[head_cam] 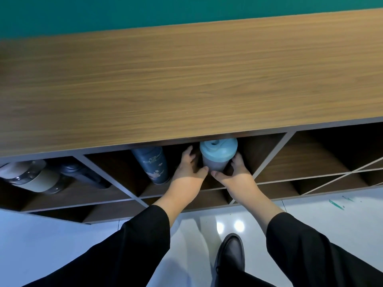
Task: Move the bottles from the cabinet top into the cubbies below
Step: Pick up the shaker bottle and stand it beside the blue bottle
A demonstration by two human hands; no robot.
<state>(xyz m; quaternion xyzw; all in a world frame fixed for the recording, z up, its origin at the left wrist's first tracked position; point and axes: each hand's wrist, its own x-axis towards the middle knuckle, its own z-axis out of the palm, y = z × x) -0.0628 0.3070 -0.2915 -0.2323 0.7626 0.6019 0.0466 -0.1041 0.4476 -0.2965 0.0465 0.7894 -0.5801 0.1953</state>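
The cabinet top [186, 83] lies bare, so this looks like the last bottle going in. Both hands, left hand [189, 168] and right hand [234, 172], cup the shaker bottle [217, 156] upright inside the middle cubby [267, 152] (steadying it, probably). It has a pale blue lid and a frosted grey body.

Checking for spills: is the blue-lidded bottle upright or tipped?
Upright: the blue-lidded bottle stands lid-up in the cubby, left hand and right hand around it.

wooden cabinet [186, 79], bottles [152, 164] in cubbies [116, 168]
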